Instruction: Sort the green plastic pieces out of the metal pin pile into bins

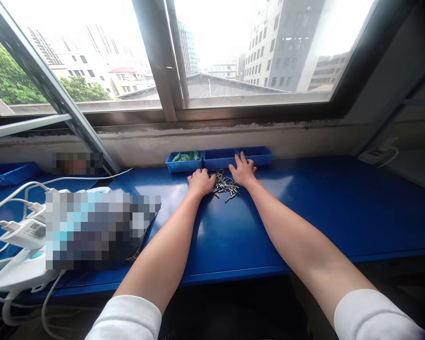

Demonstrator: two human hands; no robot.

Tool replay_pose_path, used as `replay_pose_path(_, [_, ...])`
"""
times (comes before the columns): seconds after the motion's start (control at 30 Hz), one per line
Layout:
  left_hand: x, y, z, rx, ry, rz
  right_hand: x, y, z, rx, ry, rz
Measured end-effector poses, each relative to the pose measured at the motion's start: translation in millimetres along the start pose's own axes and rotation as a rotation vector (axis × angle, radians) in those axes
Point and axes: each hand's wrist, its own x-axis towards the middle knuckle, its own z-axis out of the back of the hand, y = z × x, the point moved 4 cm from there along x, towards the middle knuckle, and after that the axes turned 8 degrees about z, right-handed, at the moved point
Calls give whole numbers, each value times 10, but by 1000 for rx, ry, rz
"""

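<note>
A loose pile of metal screws or nails (225,185) lies on the blue tabletop (230,236), too small to tell which. My left hand (200,182) rests at the pile's left edge, its fingers apart and bent downward, with the thumb next to the metal pieces. On the other side is my right hand (243,171), fingers spread, reaching toward the front of the blue bins. Nothing shows in either hand, though the undersides are hidden. Behind the pile stand a middle blue bin (219,155) and a right blue bin (264,156).
A left blue bin (184,164) holds green-tinted bags (186,156). To the left are a white power strip (24,269) with plugged-in chargers and cables, and a blurred-out item (92,231). A window (212,113) and a metal frame post (88,132) stand behind the table.
</note>
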Motion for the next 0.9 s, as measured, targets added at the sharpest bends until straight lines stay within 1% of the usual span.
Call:
replay_pose_path(0.1, [-3, -7, 4, 5, 8, -8, 5, 6, -5, 17, 6, 22])
replay_pose_path(0.4, [-5, -7, 4, -2, 1, -22, 8, 8, 23, 19, -34, 4])
replay_pose_path(0.5, [-9, -6, 10, 6, 1, -21, 9, 13, 42, 65, -54, -5])
replay_pose_path(0.67, [-14, -1, 7, 14, 7, -24, 17, 5, 73, 183, -52, -33])
replay_pose_path(0.9, [-12, -2, 2, 15, 0, -33, 50, -43, 68, 243, -72, -10])
